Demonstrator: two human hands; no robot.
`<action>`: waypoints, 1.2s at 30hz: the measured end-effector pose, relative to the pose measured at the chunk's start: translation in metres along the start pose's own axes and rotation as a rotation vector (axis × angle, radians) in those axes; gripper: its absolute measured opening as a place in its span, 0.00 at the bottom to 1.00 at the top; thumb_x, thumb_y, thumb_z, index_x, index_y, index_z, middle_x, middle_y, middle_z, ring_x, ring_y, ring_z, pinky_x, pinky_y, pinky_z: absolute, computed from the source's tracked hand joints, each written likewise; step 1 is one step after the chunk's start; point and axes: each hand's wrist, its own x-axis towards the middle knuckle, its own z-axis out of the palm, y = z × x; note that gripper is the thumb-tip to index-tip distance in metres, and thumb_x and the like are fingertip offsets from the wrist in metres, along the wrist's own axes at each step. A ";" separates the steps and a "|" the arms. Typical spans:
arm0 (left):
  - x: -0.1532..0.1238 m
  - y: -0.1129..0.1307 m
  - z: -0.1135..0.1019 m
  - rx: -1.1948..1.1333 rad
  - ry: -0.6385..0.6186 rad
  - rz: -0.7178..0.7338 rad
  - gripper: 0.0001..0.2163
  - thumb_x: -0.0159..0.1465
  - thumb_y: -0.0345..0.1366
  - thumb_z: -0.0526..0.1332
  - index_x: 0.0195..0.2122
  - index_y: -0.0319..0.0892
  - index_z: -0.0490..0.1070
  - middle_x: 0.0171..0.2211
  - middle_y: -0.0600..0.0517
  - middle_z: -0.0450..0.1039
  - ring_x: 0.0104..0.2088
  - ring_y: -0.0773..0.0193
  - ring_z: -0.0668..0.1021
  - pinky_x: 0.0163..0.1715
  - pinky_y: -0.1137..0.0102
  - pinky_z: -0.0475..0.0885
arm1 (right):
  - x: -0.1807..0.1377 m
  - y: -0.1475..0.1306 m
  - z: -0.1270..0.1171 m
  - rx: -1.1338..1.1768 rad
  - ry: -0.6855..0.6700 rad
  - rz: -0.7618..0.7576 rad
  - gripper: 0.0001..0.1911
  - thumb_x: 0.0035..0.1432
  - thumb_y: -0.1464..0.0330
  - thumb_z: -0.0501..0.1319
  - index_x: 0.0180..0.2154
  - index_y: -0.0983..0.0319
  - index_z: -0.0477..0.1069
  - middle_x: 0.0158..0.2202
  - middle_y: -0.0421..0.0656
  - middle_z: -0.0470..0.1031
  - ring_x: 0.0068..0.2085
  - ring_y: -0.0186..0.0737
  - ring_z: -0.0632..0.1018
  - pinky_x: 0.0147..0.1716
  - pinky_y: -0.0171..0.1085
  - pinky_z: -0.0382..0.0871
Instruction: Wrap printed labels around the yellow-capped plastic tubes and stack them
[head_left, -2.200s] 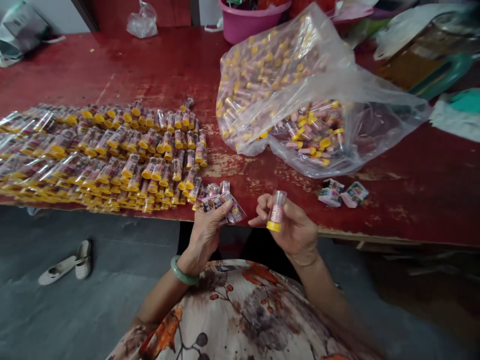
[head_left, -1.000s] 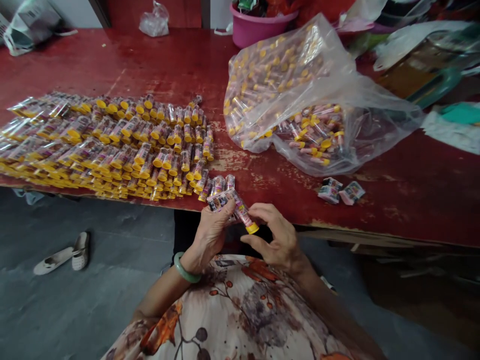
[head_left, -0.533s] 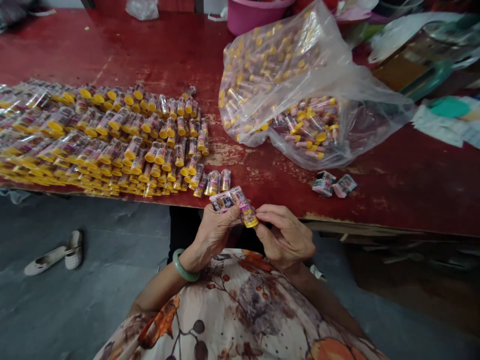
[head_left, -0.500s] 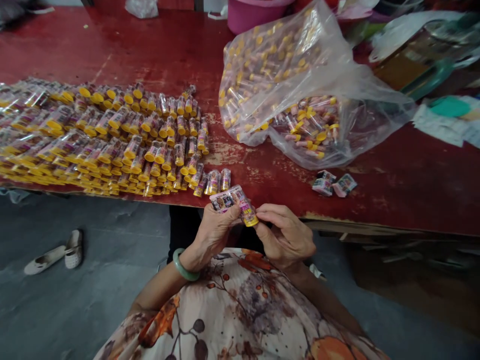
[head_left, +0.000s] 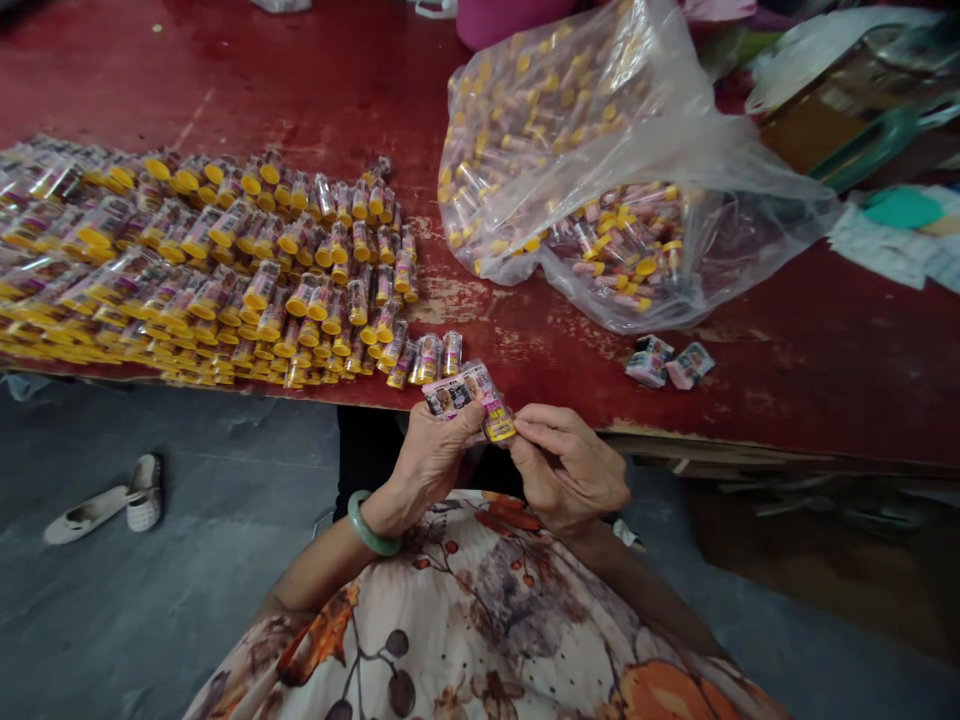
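My left hand (head_left: 436, 447), with a green bangle (head_left: 367, 525) at its wrist, is closed on a printed pink label sheet (head_left: 450, 396) and a small clear tube with a yellow cap (head_left: 498, 424). The thumb presses on the label beside the tube. At the tube's yellow end, my right hand (head_left: 568, 462) pinches with thumb and forefinger. Just beyond the hands, a few labelled tubes (head_left: 427, 358) stand at the table's near edge. Two small stacks of printed labels (head_left: 667, 362) lie to the right.
Many yellow-capped tubes (head_left: 202, 290) are piled along the left of the red table (head_left: 315, 60). A clear plastic bag (head_left: 735, 250) full of tubes lies behind the hands. At the back right stand a jug of brown liquid (head_left: 840, 110) and cloths (head_left: 889, 240). Shoes (head_left: 112, 505) are on the floor.
The view has shifted slightly. Both hands stay close together, with the tube and label held almost the same way.
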 end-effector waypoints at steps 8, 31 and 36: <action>0.002 -0.003 -0.001 0.004 0.005 -0.007 0.16 0.42 0.39 0.76 0.27 0.38 0.75 0.25 0.55 0.74 0.24 0.71 0.73 0.29 0.74 0.69 | 0.000 0.001 0.002 -0.004 0.012 -0.007 0.11 0.53 0.80 0.62 0.34 0.58 0.74 0.31 0.41 0.77 0.29 0.35 0.78 0.27 0.34 0.74; 0.004 0.004 -0.004 0.029 0.017 0.031 0.14 0.46 0.39 0.75 0.29 0.38 0.77 0.26 0.54 0.75 0.25 0.70 0.74 0.30 0.73 0.71 | -0.014 0.015 -0.011 -0.104 -0.189 -0.032 0.10 0.53 0.78 0.63 0.36 0.59 0.74 0.35 0.43 0.77 0.33 0.37 0.78 0.29 0.35 0.73; 0.002 0.005 -0.001 0.039 0.022 0.010 0.15 0.44 0.39 0.75 0.28 0.38 0.77 0.26 0.53 0.76 0.25 0.68 0.75 0.30 0.72 0.72 | -0.013 0.013 -0.012 -0.012 -0.160 0.068 0.14 0.52 0.76 0.64 0.41 0.58 0.74 0.38 0.44 0.77 0.31 0.37 0.77 0.29 0.37 0.74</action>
